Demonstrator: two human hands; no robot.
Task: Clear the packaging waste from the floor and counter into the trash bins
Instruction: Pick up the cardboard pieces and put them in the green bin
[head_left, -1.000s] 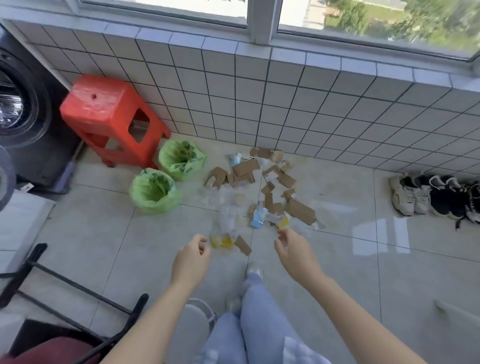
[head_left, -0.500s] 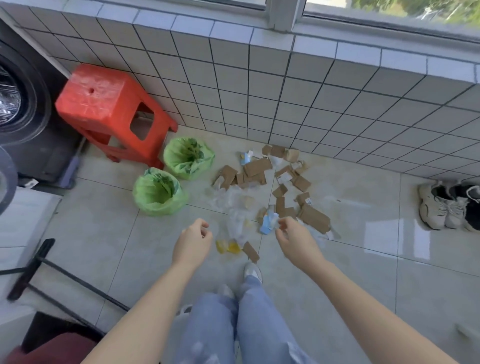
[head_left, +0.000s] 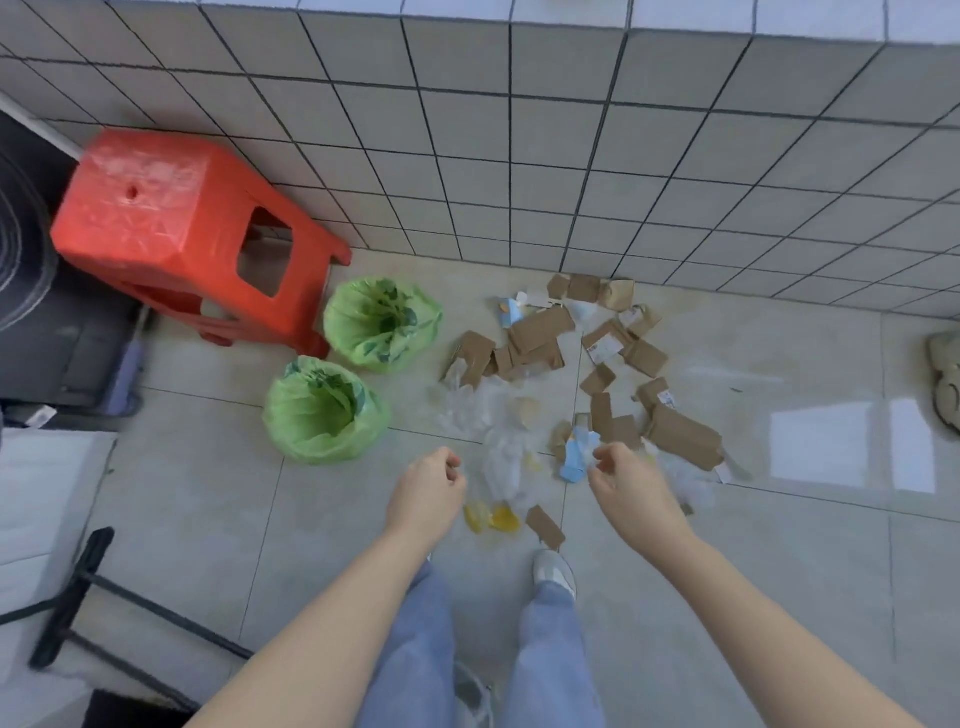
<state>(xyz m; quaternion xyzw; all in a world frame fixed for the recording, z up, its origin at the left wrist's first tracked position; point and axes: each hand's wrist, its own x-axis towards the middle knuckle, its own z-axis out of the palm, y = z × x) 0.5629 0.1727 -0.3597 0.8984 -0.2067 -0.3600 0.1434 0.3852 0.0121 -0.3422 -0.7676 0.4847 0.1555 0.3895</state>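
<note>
The packaging waste lies on the floor tiles (head_left: 675, 597) near the tiled wall (head_left: 519, 156): many brown cardboard pieces (head_left: 537, 332), a larger cardboard piece (head_left: 683, 436) at the right, a blue-and-white wrapper (head_left: 574, 460), clear plastic film (head_left: 501, 462), two yellow scraps (head_left: 491, 518) and one small cardboard piece (head_left: 544, 526) closest to the person's shoe (head_left: 555, 567).

Compared with half a second ago, the view is tilted further down: the window is no more visible, and the waste and both hands look nearer. The hands are again a little further forward, toward the pile.

The left hand (head_left: 426, 496) hangs over the floor just left of the plastic film and above the yellow scraps; its fingers are loosely curled and hold nothing. The right hand (head_left: 631, 493) is just beside the blue-and-white wrapper, with its fingertips (head_left: 602, 457) curled toward it. Because of blur I cannot tell whether they touch it.

To the left of the waste stand two bins with green bags, the nearer bin (head_left: 324, 410) and the farther bin (head_left: 382, 325), both open at top. Behind them is a red plastic stool (head_left: 171, 228), and a black frame (head_left: 93, 587) lies at the lower left.
</note>
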